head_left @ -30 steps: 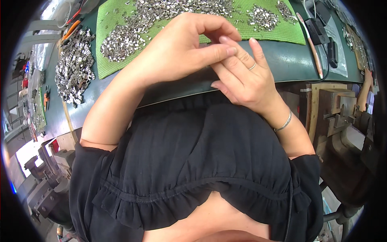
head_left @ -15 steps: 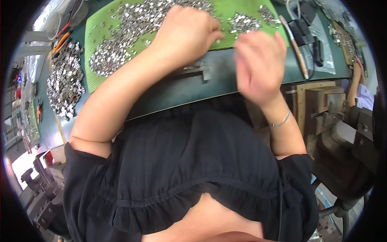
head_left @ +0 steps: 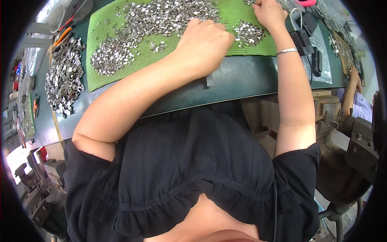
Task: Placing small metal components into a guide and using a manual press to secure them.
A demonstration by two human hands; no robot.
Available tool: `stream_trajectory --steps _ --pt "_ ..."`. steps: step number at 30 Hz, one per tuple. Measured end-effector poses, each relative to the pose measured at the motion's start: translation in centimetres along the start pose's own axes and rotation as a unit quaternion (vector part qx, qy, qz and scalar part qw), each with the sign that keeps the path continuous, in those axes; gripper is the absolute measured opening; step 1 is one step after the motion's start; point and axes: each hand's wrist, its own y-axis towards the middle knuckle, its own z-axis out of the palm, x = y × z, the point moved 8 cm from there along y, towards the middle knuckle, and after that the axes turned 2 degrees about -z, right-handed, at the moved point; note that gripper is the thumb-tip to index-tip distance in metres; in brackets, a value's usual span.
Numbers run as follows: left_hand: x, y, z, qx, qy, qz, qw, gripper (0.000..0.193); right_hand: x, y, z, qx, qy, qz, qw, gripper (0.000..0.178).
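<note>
My left hand (head_left: pixel 206 45) is curled closed over the front edge of a green ribbed mat (head_left: pixel 141 66). Its fingertips are hidden beneath it, so whatever they hold cannot be made out. Behind it spreads a large heap of small silvery metal pieces (head_left: pixel 161 18). My right hand (head_left: pixel 271 15) reaches to the mat's far right, fingers bent together beside a few metal pieces (head_left: pixel 250 2) at the upper edge of the view. Between the hands lies a smaller pile of metal pieces (head_left: pixel 250 34). Another pile (head_left: pixel 111 56) sits at the mat's left.
Left of the mat lies a mass of linked metal chain (head_left: pixel 64 76), with orange-handled pliers (head_left: pixel 62 38) behind. A black adapter (head_left: pixel 302 42) with a cable stands right of my right wrist. Farther right, another person's arm (head_left: pixel 350 92) rests at a bench.
My right hand has moved up and away, from the mat's front edge to its far right. My left hand has shifted slightly right and nearer, uncovering a few loose pieces on the mat.
</note>
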Motion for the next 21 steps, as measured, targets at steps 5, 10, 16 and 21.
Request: stream_trajectory --steps 5,10,16,21 --pt "2.4 -2.5 -3.5 0.009 -0.180 -0.083 0.980 0.010 -0.2 -0.1 0.1 -0.058 -0.032 0.013 0.998 0.015" --pt "4.2 -8.3 -4.4 0.063 -0.286 -0.160 0.943 0.010 -0.3 0.8 0.5 -0.061 -0.007 -0.081 0.995 0.013" --pt "2.9 -10.0 -4.0 -0.003 -0.193 -0.095 0.977 0.007 2.5 0.9 0.3 -0.073 -0.014 -0.140 0.987 0.007" --pt "1.4 -10.4 -4.5 -0.070 -0.075 -0.031 0.994 0.010 2.2 0.7 -0.2 -0.112 0.012 -0.160 0.981 0.011"
